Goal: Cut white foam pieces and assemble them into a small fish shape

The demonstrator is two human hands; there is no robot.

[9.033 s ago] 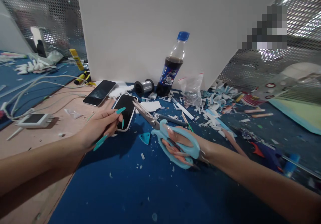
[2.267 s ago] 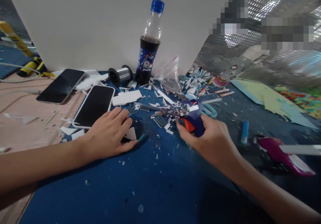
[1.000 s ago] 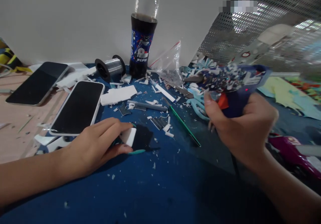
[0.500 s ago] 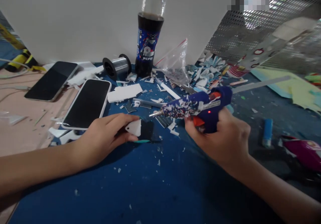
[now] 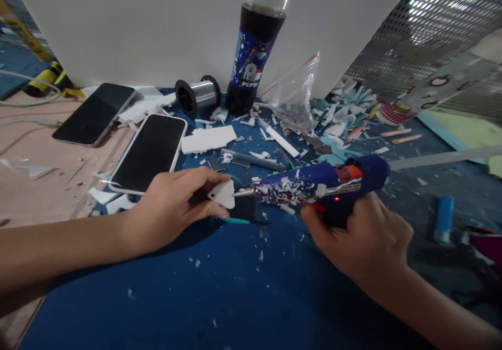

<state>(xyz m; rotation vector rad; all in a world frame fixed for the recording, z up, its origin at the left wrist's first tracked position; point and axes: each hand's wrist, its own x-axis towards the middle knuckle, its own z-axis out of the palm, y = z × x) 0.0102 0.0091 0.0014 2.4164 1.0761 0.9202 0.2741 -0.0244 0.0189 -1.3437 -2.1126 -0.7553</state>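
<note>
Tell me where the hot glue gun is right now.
In the head view, the hot glue gun is right of centre, gripped by the right hand, its metal nozzle at the edge of the small white piece in the left hand.

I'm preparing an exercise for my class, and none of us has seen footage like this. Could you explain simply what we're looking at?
There is no machine: these are a person's two bare hands, seen by a camera worn on the head, looking forward and down. The left hand pinches a small white piece. The right hand grips a blue glue gun, its nozzle at the piece's edge; whether they touch is hard to tell. Beyond them, among scraps on the blue surface, are a spool, a Pepsi bottle, a clear bag and scissors. Two phones lie at the left.
</note>
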